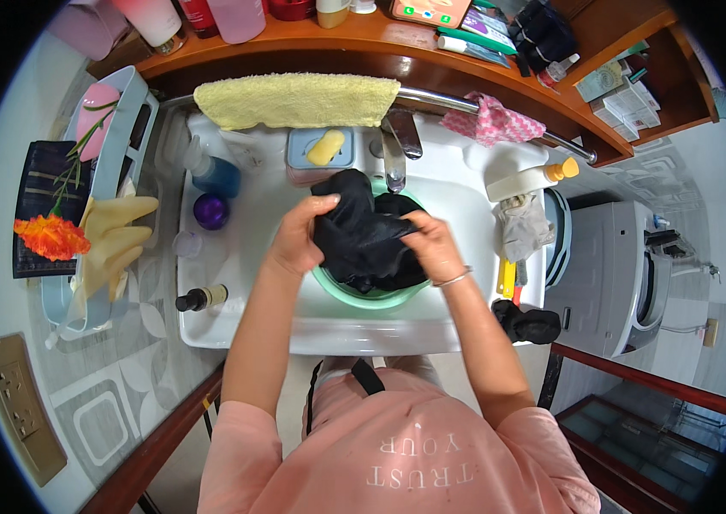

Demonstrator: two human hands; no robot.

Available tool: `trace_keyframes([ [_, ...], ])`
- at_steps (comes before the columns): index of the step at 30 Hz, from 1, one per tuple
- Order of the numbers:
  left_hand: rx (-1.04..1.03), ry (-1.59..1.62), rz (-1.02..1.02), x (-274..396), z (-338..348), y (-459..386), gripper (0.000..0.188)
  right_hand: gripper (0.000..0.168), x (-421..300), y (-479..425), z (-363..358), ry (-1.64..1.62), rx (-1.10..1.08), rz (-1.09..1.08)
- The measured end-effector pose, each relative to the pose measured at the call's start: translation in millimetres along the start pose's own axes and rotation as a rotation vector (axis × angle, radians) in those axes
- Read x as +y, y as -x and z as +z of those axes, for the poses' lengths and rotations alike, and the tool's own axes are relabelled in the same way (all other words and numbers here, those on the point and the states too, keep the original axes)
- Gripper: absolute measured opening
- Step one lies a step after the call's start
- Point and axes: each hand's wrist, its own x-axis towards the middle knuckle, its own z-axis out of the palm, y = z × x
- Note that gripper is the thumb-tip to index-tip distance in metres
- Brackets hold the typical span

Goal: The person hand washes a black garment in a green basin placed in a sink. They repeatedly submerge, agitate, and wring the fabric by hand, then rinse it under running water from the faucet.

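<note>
A dark, wet-looking cloth (363, 221) is stretched between my two hands over a mint-green basin (372, 301). My left hand (302, 234) grips the cloth's left side, thumb on top. At the right side, my right hand (432, 247) pinches a fold of it between thumb and fingers. More dark fabric fills the basin, and I cannot tell whether it is one piece with the held part. The basin sits in a white sink (260, 257), under a chrome faucet (395, 157). What the basin holds below the fabric is hidden.
Behind the basin, a yellow soap bar (326, 148) lies on a blue soap dish (299, 154). A blue pump bottle (215, 173), purple ball-like object (211, 211) and dark dropper bottle (202, 298) stand or lie left. Right are a white bottle (530, 180), grey cloth (525, 225) and black cloth (527, 321).
</note>
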Motion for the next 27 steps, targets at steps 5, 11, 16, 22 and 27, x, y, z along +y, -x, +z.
trace_keyframes([
  [5, 0.318, -0.858, -0.105, -3, -11, 5, 0.068, 0.015, -55, 9, -12, -0.113, 0.072, -0.080],
  [11, 0.235, -1.508, 0.021, -63, 17, 5, 0.068, 0.010, -72, 13, 13, -0.109, 0.120, -0.147],
  [16, 0.157, -0.336, 0.030, -61, -9, 5, 0.046, 0.008, -73, 15, -10, -0.141, 0.233, -0.212],
  [22, -0.105, 0.226, -0.131, -44, -16, 18, 0.060, 0.007, -54, 6, -20, -0.129, 0.304, -0.232],
  [27, 0.161, 0.299, -0.293, -81, -23, 38, 0.077, 0.009, -22, 39, 30, 0.345, -0.075, -0.260],
])
